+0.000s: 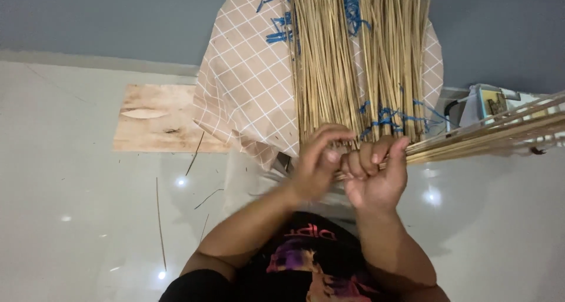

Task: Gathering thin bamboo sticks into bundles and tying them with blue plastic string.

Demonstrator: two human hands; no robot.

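At frame centre, a handful of sticks [471,138] is clenched in the right hand [376,175]; the left hand [315,163] is curled, blurred, its hold unclear; sticks could be dropped if that clench is loosened

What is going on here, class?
A person works with thin dry sticks. The right hand grips a small bundle of sticks that points off to the right, while the left hand fingers its end. A larger sheaf of sticks, tied with blue string, lies on a checked cloth ahead.
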